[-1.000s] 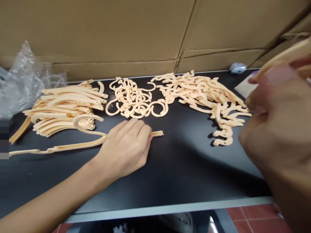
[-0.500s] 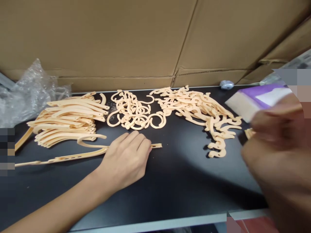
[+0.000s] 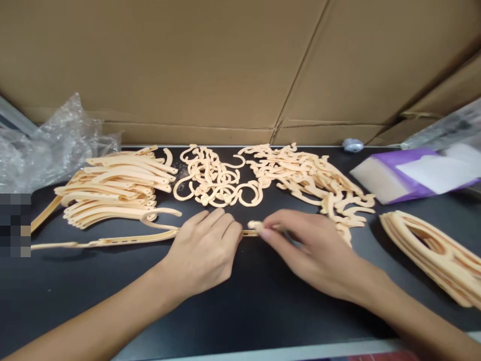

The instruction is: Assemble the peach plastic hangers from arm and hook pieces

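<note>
Though hanger (image 3: 139, 239) crosswise, hook tip (image 3: 175, 211) rightward.

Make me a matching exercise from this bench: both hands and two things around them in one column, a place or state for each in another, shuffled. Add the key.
Column one
1. Left hand
2. Right hand
3. Clear plastic wrap
4. Purple-and-white pack

Column two
A. Behind the stacked cream frames
B. Closed over a long cream strip
C. Crumpled, at the far left
D. Pinching a small cream piece

Pairs: 1-B, 2-D, 3-C, 4-A
</note>
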Motion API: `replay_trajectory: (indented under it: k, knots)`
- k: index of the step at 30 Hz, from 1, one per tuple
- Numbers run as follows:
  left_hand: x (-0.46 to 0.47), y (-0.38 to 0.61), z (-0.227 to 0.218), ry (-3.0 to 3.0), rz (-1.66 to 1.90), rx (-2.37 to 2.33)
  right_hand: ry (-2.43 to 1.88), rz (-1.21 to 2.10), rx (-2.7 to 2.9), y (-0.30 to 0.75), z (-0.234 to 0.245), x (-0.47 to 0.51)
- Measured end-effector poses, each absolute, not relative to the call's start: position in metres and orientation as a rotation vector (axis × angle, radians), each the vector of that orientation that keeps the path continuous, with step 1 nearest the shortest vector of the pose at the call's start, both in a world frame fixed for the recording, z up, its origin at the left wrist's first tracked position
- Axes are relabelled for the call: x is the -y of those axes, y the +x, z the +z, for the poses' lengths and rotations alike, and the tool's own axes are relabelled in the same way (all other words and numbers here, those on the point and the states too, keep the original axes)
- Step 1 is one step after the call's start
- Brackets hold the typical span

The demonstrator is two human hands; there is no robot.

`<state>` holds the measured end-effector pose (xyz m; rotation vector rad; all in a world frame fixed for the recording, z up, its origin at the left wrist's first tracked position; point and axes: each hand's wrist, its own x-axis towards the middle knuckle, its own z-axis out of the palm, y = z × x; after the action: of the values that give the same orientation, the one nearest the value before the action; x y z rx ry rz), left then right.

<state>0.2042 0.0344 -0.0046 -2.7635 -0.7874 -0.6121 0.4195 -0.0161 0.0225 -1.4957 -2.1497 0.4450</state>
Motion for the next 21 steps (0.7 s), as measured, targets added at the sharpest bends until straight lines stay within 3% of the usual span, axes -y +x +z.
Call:
replay_trajectory:
  k: [9, 21]
  knots:
    - [-0.038, 0.202, -0.005, -2.775, -0.614, 0.775, -1.584, 0.682, 2.282, 0.429, 0.020, -0.003]
    - [-0.038, 0.202, -0.006, -2.796, -0.591, 0.728, -1.534, 0.624, 2.425, 0.432, 0.019, -0.006]
